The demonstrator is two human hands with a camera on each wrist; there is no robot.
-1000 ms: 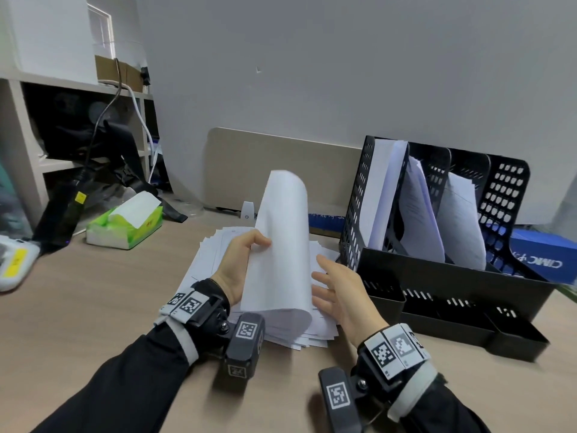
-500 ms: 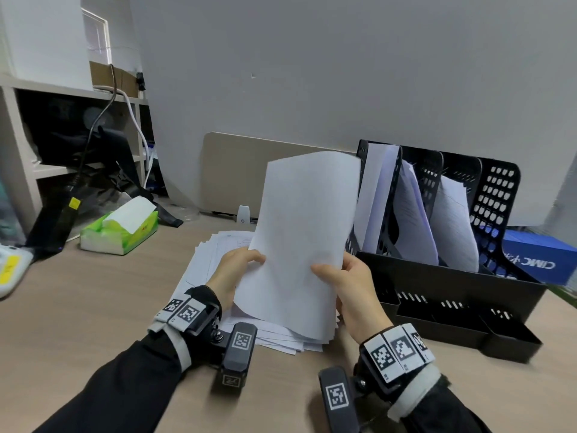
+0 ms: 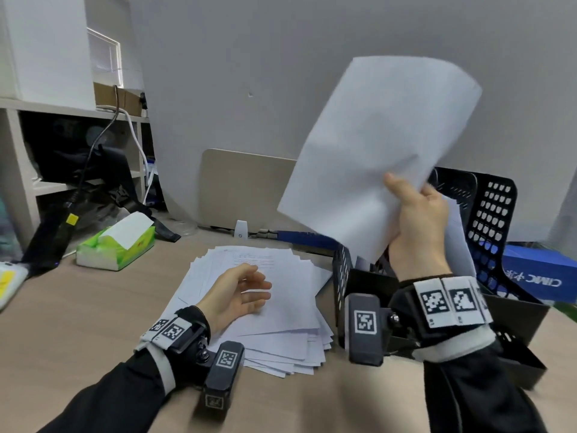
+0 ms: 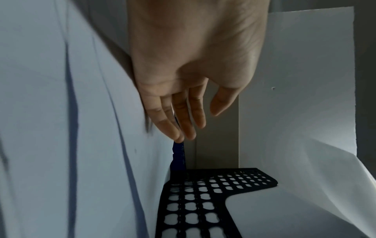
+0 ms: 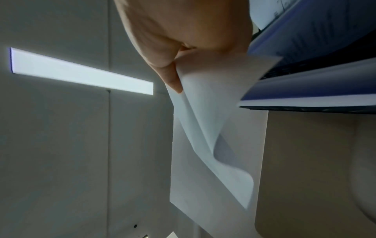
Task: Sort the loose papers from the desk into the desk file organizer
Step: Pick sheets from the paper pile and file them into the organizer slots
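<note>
pinching sheet (image 5: 205,128), ceiling light (image 5: 81,72) wrist-only

A plain pale grey wall (image 3: 281,73) fills the upper middle of the head view, with one small dark mark on it. At the left edge stands a white open shelving unit (image 3: 18,170), its dark compartments holding black gear, and black and white cables (image 3: 103,132) trail down from its top. A brown cardboard box (image 3: 109,95) sits on top of it. A light wood-grain desk top (image 3: 78,307) spans the lower frame, with a beige rounded-corner panel (image 3: 246,189) upright at its far edge. In the right wrist view, a long white ceiling light strip (image 5: 81,72) glows at centre left.
</note>
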